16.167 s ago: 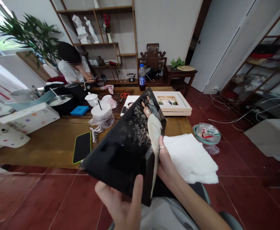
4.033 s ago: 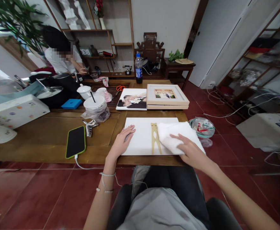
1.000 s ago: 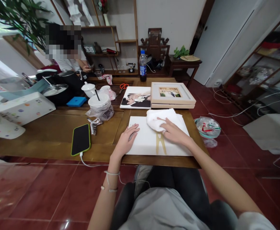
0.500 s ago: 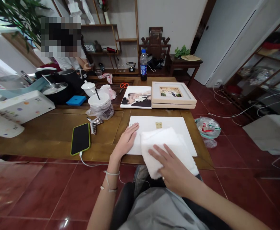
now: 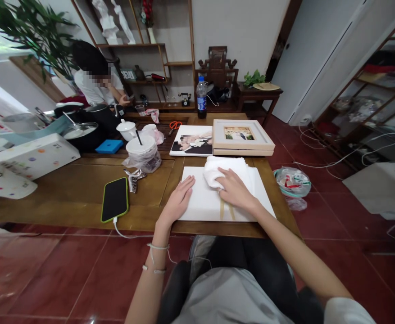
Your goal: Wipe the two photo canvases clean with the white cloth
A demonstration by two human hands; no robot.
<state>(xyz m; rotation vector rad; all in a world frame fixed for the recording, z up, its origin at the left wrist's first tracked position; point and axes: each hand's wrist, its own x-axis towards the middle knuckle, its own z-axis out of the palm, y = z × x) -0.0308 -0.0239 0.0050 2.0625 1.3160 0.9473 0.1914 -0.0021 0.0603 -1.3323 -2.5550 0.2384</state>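
Note:
A white panel (image 5: 202, 202) lies face down on the low wooden table (image 5: 75, 193), with a gold stand piece (image 5: 227, 211) on its back. My left hand (image 5: 180, 198) rests flat on the panel's left edge, fingers stretched out. My right hand (image 5: 233, 189) presses a white folded cloth (image 5: 217, 168) against the panel's far part, fingers lying on the cloth.
Beyond the panel lie an unframed photo print (image 5: 192, 140) and a framed photo (image 5: 241, 135). A phone in a green case (image 5: 115, 204) charges at left, near a hair clip (image 5: 133, 176) and a bagged cup (image 5: 143, 153). Another person (image 5: 97, 87) sits at the far left. A bowl (image 5: 292, 182) sits on the red floor.
Half a second ago my right hand had the cloth at the panel's near edge; it has slid the cloth away to the far part. My left hand stayed in place.

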